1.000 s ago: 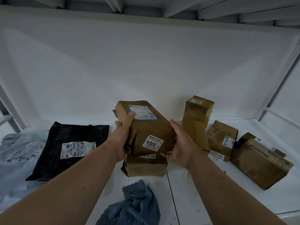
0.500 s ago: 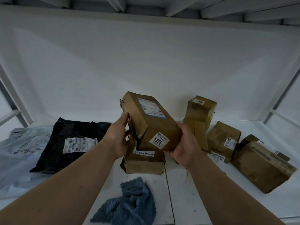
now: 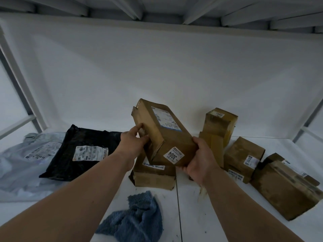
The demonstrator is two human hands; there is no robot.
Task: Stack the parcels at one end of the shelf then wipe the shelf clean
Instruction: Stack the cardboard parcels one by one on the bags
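While both hands, left [image 3: 133, 143] and right [image 3: 201, 158], gripped the lifted parcel [image 3: 164, 135] with curled fingers, another box [image 3: 153, 177] sat beneath, the blue cloth [image 3: 134, 219] nearer, more boxes [image 3: 244, 154] crowding the shelf [image 3: 218, 215] rightward.

Both hands hold a long brown cardboard parcel [image 3: 162, 135] tilted in the air above the white shelf [image 3: 218, 206], the left hand [image 3: 134, 144] gripping its side and the right hand [image 3: 202, 159] cupping its near lower end by a label reading 3004. Under it a flatter cardboard box [image 3: 153, 177] lies on the shelf, with a crumpled blue cloth [image 3: 136, 219] nearer the camera. To the left lie a black mailer bag [image 3: 78, 151] and a pale grey one [image 3: 22, 159]; to the right stand four more cardboard boxes, the tallest [image 3: 218, 126] at the back
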